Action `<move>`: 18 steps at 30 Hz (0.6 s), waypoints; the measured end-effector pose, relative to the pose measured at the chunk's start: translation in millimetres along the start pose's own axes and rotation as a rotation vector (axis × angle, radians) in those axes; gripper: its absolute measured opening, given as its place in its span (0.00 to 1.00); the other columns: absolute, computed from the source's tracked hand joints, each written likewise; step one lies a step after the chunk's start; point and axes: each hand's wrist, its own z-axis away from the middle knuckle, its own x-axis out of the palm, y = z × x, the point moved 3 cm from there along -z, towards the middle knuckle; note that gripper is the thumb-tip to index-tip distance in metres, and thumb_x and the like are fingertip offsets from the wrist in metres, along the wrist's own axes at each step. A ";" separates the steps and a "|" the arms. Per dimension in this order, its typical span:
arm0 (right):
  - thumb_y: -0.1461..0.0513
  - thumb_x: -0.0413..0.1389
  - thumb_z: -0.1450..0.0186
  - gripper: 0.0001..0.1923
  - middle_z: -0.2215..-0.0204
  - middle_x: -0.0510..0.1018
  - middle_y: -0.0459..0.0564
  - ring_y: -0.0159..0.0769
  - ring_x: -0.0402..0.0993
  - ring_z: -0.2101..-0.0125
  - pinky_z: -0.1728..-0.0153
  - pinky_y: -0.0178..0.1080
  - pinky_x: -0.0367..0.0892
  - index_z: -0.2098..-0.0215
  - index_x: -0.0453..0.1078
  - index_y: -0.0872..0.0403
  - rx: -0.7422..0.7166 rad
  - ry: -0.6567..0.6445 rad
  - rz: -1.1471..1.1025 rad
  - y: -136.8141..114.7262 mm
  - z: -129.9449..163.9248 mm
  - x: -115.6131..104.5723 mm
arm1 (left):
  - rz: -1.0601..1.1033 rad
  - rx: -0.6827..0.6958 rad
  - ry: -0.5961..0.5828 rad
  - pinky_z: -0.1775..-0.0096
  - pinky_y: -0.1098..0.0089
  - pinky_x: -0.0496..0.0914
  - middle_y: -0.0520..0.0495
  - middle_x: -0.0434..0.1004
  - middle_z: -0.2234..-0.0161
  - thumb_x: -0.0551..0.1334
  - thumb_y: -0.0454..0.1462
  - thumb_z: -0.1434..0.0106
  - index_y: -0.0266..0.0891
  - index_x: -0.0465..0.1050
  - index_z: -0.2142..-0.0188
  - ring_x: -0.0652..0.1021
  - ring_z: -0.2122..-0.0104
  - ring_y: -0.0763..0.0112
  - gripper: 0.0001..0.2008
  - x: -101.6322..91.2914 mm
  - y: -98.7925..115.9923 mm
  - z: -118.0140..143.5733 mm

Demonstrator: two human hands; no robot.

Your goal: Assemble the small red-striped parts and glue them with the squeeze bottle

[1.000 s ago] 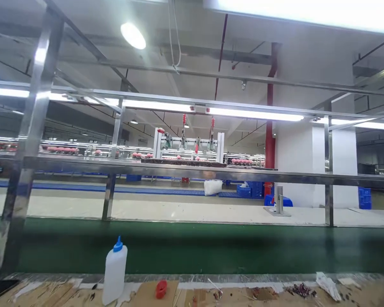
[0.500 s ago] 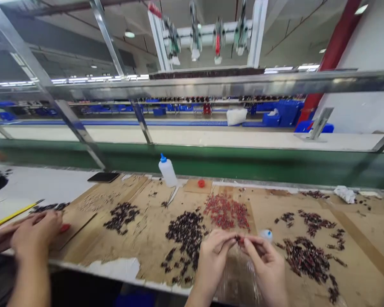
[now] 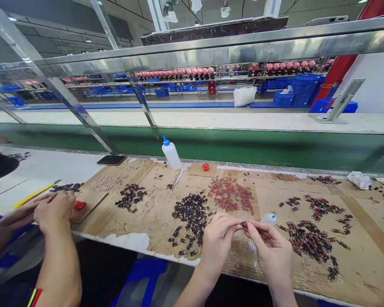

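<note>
My left hand (image 3: 220, 239) and my right hand (image 3: 270, 247) meet over the near edge of the cardboard. Both are closed in a pinch on one small black-and-red piece (image 3: 244, 225), dark at the left fingertips and reddish at the right. Its exact kind is too small to make out. Left of my hands lies a heap of small black parts (image 3: 192, 213). Beyond them is a spread of small red parts (image 3: 230, 194). To the right is a pile of black-and-red pieces (image 3: 309, 243). A small white bottle with a blue tip (image 3: 269, 219) is beside my right hand.
A white squeeze bottle (image 3: 172, 156) leans at the back, near a red cap (image 3: 205, 167) and tweezers (image 3: 179, 175). A phone (image 3: 111, 160) lies further left. At left, a co-worker's hands (image 3: 56, 209) work near a yellow cutter (image 3: 35, 195). A green ledge (image 3: 243, 149) runs behind.
The view has tilted downward, so the table sits higher and more of its front edge shows. My hands stay together, pinching the small piece.
</note>
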 end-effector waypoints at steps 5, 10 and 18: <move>0.53 0.66 0.48 0.12 0.75 0.82 0.52 0.39 0.80 0.74 0.68 0.38 0.78 0.74 0.79 0.54 -0.078 -0.020 0.054 -2.8 1.9 -1.5 | 0.001 -0.022 -0.030 0.66 0.69 0.75 0.46 0.82 0.71 0.62 0.36 0.36 0.41 0.81 0.66 0.78 0.69 0.69 0.07 -0.7 0.4 0.8; 0.55 0.65 0.47 0.10 0.74 0.82 0.52 0.39 0.79 0.72 0.67 0.37 0.77 0.75 0.79 0.54 -0.099 -0.132 0.115 -3.2 -3.0 -2.7 | 0.039 -0.111 -0.031 0.66 0.70 0.75 0.46 0.81 0.72 0.63 0.35 0.37 0.40 0.80 0.68 0.78 0.69 0.69 0.07 -0.1 -4.6 4.0; 0.54 0.64 0.46 0.11 0.75 0.82 0.52 0.38 0.79 0.72 0.67 0.38 0.76 0.75 0.78 0.54 -0.109 -0.109 0.096 2.9 -2.8 -5.0 | 0.075 -0.122 -0.048 0.66 0.70 0.75 0.46 0.82 0.72 0.63 0.35 0.38 0.40 0.80 0.68 0.78 0.69 0.69 0.06 3.6 -6.1 6.2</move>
